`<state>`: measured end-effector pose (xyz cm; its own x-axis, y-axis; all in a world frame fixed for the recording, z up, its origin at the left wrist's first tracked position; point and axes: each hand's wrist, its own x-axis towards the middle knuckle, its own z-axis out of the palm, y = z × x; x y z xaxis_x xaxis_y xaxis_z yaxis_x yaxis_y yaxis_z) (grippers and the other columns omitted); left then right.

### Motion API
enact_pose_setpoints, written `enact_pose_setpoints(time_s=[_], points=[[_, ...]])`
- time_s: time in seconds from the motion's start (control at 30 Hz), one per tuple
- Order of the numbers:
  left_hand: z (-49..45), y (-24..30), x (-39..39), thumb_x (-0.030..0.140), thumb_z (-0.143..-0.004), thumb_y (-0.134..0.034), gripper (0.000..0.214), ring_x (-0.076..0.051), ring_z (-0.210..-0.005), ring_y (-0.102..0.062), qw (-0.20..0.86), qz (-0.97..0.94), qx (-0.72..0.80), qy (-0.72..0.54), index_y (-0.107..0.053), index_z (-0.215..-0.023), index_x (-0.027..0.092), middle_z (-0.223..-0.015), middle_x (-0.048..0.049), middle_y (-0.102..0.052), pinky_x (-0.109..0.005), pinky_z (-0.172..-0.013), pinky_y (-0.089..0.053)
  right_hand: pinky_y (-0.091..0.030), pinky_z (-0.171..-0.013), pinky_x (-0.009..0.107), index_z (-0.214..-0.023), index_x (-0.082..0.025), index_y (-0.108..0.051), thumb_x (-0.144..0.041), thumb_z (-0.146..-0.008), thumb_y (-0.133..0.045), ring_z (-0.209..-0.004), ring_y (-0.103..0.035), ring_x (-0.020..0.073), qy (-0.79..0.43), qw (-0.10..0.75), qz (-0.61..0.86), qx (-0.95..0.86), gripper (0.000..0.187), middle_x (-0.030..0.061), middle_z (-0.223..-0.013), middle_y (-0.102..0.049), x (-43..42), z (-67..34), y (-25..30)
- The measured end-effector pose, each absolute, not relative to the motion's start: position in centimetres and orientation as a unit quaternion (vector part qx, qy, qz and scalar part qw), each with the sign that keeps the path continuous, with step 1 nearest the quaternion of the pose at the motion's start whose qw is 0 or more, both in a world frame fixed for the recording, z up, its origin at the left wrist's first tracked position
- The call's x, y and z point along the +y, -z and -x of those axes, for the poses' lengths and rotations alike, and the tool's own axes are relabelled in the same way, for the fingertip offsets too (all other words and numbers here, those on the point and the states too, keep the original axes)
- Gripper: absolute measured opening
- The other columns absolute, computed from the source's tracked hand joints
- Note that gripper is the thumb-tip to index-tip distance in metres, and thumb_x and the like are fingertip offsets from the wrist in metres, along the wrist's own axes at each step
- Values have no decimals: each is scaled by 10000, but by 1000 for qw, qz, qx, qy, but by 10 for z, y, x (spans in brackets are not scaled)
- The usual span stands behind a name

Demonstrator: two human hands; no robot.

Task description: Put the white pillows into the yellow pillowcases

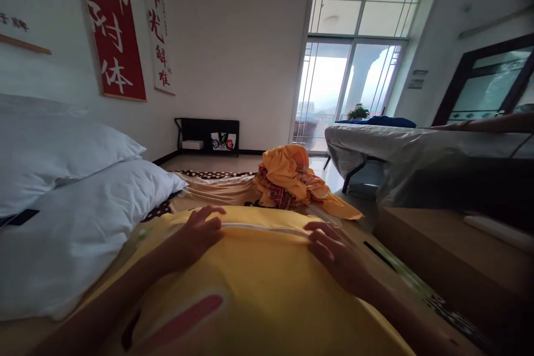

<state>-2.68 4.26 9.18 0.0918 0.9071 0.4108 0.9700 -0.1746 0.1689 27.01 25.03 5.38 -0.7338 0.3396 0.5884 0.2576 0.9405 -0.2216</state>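
A large yellow pillowcase (267,283) with a pink printed mark lies spread before me, its near part running out of the bottom of the view. Along its far side runs a white strip (267,228) that looks like a zipper or an open seam. My left hand (196,239) has its fingers curled on the cloth at the strip's left end. At the right end, the bent fingers of my right hand (334,253) grip the same edge. Whether a pillow fills the cover cannot be made out.
White pillows (92,206) are stacked at left. Beyond the pillowcase lies a crumpled heap of orange-yellow cloth (287,178) on a tan blanket (221,192). A cardboard box (454,250) stands at right, below a plastic-covered table (375,139) with another person's arm (488,122) on it.
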Motion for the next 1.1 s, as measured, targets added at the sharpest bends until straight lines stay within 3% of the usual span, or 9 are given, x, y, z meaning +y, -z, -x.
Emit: enact_pose_setpoints(time_s=[0.2,0.4,0.5,0.6,0.67,0.8,0.9,1.0,1.1], points=[[35,-39,77,304,-962,-300,267,-231,-879,-587,5,630,-751,199,-495,-823,186,-915,-91,-616,-357,-799,-417,-423,-756,360,-768,-200,-495,-368,-977,-265,-801,-563,213,-104,240,251,-932,353,94,-845,-637,267,-247,-12],[34,-80,70,414,-945,-319,312,-186,-713,-531,-13,653,-718,240,-398,-727,205,-744,-30,-561,-308,-699,-387,-394,-631,312,-743,-212,-477,-446,-965,-301,-688,-549,182,-128,268,256,-920,368,46,-738,-614,276,-251,-31],[28,-106,63,402,-945,-306,314,-200,-807,-517,71,676,-682,270,-432,-746,195,-833,-60,-565,-333,-780,-400,-440,-754,352,-790,-208,-523,-394,-963,-333,-833,-568,209,-92,350,242,-900,317,80,-875,-636,273,-256,-40],[21,-116,54,431,-962,-302,338,-188,-952,-552,-15,707,-643,294,-514,-864,187,-1050,-76,-610,-306,-879,-417,-431,-892,383,-948,-206,-565,-345,-967,-345,-1031,-544,224,-90,384,183,-901,261,112,-1102,-611,265,-260,-42],[18,-111,52,469,-950,-330,353,-191,-970,-578,-93,699,-659,263,-557,-943,200,-1095,-60,-636,-283,-873,-431,-440,-878,351,-999,-210,-567,-331,-965,-357,-1019,-555,207,-117,330,146,-925,245,98,-1092,-617,257,-259,-43],[17,-77,62,481,-940,-315,389,-203,-843,-625,-154,666,-705,191,-593,-983,213,-916,-49,-678,-275,-763,-448,-440,-802,308,-934,-214,-608,-345,-944,-415,-893,-593,191,-154,161,132,-966,233,57,-944,-660,239,-246,-38],[17,-50,69,488,-939,-300,424,-219,-985,-624,-206,678,-683,174,-598,-1069,216,-1073,-70,-677,-293,-854,-447,-423,-763,294,-872,-204,-645,-324,-916,-450,-857,-603,191,-165,76,128,-975,233,56,-917,-679,235,-234,-30],[22,-45,62,493,-928,-312,452,-240,-1092,-592,-185,653,-713,173,-572,-1149,196,-1206,-104,-637,-324,-915,-425,-382,-689,269,-808,-192,-642,-274,-881,-466,-772,-583,163,-163,53,144,-975,208,44,-847,-673,242,-232,-27],[37,-60,42,506,-924,-322,405,-222,-867,-629,-104,622,-754,184,-568,-950,185,-962,-87,-685,-306,-765,-428,-318,-599,251,-765,-185,-590,-328,-917,-424,-666,-524,132,-172,82,201,-961,267,24,-750,-634,251,-241,-31]])
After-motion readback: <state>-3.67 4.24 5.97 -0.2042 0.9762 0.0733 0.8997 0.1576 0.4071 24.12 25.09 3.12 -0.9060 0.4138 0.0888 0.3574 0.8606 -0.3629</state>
